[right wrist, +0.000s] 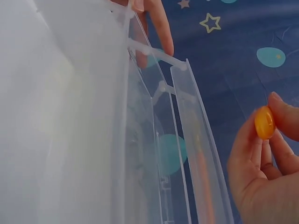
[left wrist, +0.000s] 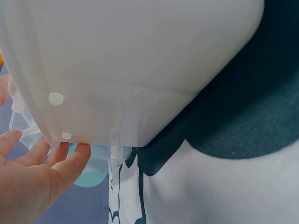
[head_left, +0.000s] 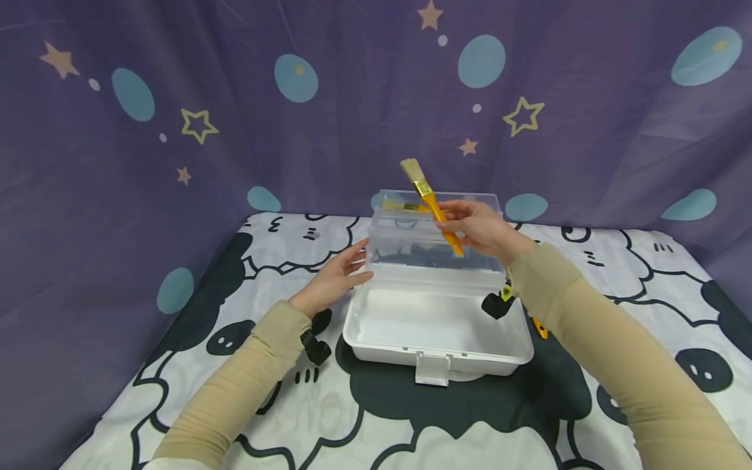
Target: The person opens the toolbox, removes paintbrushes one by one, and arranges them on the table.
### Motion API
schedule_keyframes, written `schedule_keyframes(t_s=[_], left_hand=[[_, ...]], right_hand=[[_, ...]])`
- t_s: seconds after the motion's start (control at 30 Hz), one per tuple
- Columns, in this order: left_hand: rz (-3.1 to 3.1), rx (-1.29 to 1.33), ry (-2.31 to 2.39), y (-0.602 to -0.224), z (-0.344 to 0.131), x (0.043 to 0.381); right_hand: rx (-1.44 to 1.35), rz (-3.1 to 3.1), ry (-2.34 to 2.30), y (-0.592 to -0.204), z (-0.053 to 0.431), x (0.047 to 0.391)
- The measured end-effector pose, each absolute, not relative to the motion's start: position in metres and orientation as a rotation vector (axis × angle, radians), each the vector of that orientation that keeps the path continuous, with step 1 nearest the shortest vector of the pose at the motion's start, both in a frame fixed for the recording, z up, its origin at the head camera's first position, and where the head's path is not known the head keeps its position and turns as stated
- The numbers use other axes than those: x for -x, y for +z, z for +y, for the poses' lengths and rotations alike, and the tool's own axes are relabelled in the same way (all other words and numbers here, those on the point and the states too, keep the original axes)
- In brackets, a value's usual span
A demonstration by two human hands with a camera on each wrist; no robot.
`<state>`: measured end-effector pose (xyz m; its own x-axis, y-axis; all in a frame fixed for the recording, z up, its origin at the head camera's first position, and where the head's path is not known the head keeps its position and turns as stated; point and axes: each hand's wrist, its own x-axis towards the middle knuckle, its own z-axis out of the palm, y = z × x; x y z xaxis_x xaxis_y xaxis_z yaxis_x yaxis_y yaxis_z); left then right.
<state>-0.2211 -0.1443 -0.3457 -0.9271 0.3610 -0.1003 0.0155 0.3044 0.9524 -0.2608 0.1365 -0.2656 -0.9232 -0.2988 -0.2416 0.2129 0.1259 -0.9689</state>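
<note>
My right hand pinches a paintbrush by its orange handle, pale bristles tilted up and to the left. The brush is above the raised clear lid section of a white plastic box. In the right wrist view, the handle's end shows between thumb and fingers. My left hand is at the box's back left corner, fingers extended; the left wrist view shows its fingertips against the box edge. Another brush-like orange shape shows through the clear top compartment.
An orange handle lies right of the box, partly covered by my right sleeve. A white latch hangs at the box's front. The sheep-patterned cloth lies under everything, and a purple curtain rises behind.
</note>
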Motion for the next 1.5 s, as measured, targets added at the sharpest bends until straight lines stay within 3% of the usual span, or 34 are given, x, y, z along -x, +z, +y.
schedule_keyframes(t_s=[1.5], left_hand=[[2.288,-0.356,1.658,-0.347,-0.144,0.222]], right_hand=[[0.042,2.063,-1.851,-0.270,0.201,0.213]])
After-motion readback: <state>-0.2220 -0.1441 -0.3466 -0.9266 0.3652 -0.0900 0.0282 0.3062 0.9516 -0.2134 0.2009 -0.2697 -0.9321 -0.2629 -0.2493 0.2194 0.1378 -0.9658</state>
